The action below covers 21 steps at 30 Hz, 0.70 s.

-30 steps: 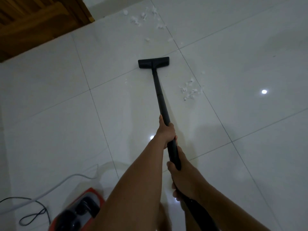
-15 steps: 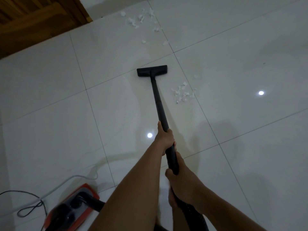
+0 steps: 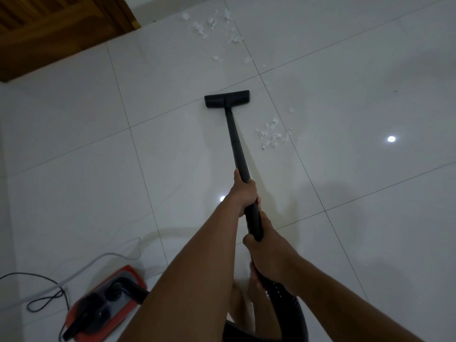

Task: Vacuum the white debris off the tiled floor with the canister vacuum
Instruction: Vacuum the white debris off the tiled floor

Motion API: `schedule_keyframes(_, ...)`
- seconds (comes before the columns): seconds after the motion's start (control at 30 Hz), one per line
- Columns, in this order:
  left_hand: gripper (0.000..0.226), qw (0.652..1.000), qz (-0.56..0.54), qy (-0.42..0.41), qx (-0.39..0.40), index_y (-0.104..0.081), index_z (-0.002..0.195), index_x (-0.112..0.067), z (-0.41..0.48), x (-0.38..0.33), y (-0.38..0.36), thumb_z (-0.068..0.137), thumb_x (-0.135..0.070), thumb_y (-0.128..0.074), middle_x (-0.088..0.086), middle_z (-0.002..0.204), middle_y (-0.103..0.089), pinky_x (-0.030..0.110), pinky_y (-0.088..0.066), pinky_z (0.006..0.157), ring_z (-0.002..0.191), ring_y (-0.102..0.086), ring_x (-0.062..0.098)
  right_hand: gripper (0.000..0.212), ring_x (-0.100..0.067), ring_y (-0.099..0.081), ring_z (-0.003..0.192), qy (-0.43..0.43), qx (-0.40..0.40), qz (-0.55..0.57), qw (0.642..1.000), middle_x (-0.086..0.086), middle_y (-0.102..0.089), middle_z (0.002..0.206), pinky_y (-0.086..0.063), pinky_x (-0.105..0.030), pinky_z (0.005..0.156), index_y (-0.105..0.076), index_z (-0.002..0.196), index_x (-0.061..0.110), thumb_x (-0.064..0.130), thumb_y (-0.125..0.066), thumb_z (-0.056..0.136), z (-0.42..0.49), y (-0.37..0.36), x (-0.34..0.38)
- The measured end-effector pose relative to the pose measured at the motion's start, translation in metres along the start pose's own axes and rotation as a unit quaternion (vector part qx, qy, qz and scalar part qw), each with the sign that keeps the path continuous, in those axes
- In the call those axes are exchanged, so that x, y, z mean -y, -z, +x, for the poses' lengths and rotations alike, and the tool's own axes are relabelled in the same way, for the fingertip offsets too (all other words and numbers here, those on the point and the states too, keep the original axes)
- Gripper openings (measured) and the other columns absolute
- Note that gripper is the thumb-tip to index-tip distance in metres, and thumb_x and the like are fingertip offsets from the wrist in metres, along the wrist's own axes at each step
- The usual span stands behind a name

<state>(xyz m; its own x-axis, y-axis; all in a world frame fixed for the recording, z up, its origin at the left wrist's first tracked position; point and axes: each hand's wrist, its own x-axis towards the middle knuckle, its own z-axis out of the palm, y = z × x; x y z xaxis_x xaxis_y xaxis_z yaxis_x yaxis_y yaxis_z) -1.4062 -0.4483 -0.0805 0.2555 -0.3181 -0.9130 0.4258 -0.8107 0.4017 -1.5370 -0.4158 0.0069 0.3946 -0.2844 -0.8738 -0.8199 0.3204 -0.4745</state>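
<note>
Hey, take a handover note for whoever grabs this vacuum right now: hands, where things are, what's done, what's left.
Left hand grips the black wand higher up. Right hand grips it lower, near the hose.
Nozzle sits flat on the tiled floor. Red canister is low on the person's left.
Done: no patch visibly cleared.
Left: near debris patch right of the wand, and far debris patch beyond the nozzle.

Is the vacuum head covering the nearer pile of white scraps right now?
No, the vacuum head sits to the left of the nearer pile, with a clear gap between them.
</note>
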Motion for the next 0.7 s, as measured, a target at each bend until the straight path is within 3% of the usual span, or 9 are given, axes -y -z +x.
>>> schedule_keyframes(0.07, 0.07, 1.0, -0.004, 0.006, 0.003, 0.01, 0.158, -0.047, -0.007, 0.003, 0.001, 0.109, -0.022, -0.034, 0.009, 0.076, -0.054, 0.028, -0.053, 0.05, 0.056, -0.052, 0.015, 0.072, -0.015, -0.058, 0.043, -0.01, 0.016, 0.051, 0.999, -0.014, -0.064, 0.076, -0.055, -0.031, 0.048, -0.007, 0.159, 0.048, 0.023, -0.047, 0.104, -0.012, -0.001, 0.003)
schedule_keyframes(0.13, 0.071, 1.0, 0.007, 0.016, 0.006, 0.01, 0.158, -0.047, -0.015, 0.004, 0.003, 0.109, -0.022, -0.035, 0.009, 0.078, -0.054, 0.027, -0.053, 0.048, 0.057, -0.052, 0.014, 0.071, -0.013, -0.055, 0.042, -0.014, 0.023, 0.083, 0.996, -0.015, -0.061, 0.076, -0.049, -0.025, 0.041, -0.006, 0.16, 0.045, 0.021, -0.047, 0.107, -0.025, -0.004, 0.008)
schedule_keyframes(0.3, 0.073, 0.999, 0.031, 0.022, 0.02, 0.009, 0.159, -0.045, -0.038, 0.011, 0.015, 0.108, -0.018, -0.036, 0.008, 0.073, -0.054, 0.028, -0.053, 0.052, 0.056, -0.052, 0.013, 0.069, -0.014, -0.055, 0.043, -0.033, 0.025, 0.099, 0.994, -0.013, -0.06, 0.073, -0.048, -0.026, 0.041, -0.008, 0.161, 0.04, 0.023, -0.048, 0.108, -0.046, -0.019, 0.016)
schedule_keyframes(0.4, 0.074, 0.999, 0.03, 0.02, 0.032, 0.008, 0.16, -0.043, -0.052, 0.026, 0.019, 0.108, -0.016, -0.037, 0.008, 0.066, -0.056, 0.036, -0.058, 0.071, 0.058, -0.055, 0.016, 0.07, -0.015, -0.056, 0.044, -0.031, 0.029, 0.092, 0.995, -0.012, -0.061, 0.071, -0.05, -0.026, 0.042, -0.007, 0.161, 0.038, 0.022, -0.048, 0.107, -0.062, -0.03, 0.01)
schedule_keyframes(0.5, 0.077, 0.999, 0.002, 0.029, 0.035, 0.004, 0.159, -0.045, -0.059, 0.041, 0.019, 0.106, -0.012, -0.04, 0.011, 0.079, -0.057, 0.034, -0.058, 0.066, 0.066, -0.058, 0.018, 0.068, -0.016, -0.056, 0.046, -0.022, 0.03, 0.071, 0.997, -0.012, -0.061, 0.071, -0.053, -0.03, 0.049, -0.009, 0.161, 0.035, 0.021, -0.046, 0.106, -0.071, -0.039, 0.0)
schedule_keyframes(0.63, 0.082, 0.999, 0.043, 0.004, 0.032, 0.015, 0.158, -0.044, -0.05, 0.049, 0.021, 0.104, -0.012, -0.038, 0.01, 0.069, -0.059, 0.042, -0.059, 0.082, 0.06, -0.056, 0.019, 0.066, -0.016, -0.055, 0.041, -0.019, 0.035, 0.066, 0.997, -0.014, -0.061, 0.071, -0.05, -0.028, 0.043, -0.01, 0.159, 0.036, 0.019, -0.045, 0.106, -0.065, -0.042, -0.005)
schedule_keyframes(0.7, 0.081, 0.999, 0.039, 0.003, 0.027, 0.016, 0.157, -0.045, -0.043, 0.045, 0.022, 0.105, -0.014, -0.037, 0.011, 0.073, -0.059, 0.038, -0.059, 0.071, 0.061, -0.057, 0.019, 0.067, -0.015, -0.054, 0.04, -0.017, 0.033, 0.056, 0.998, -0.015, -0.061, 0.074, -0.048, -0.025, 0.04, -0.009, 0.16, 0.035, 0.019, -0.045, 0.106, -0.058, -0.039, -0.002)
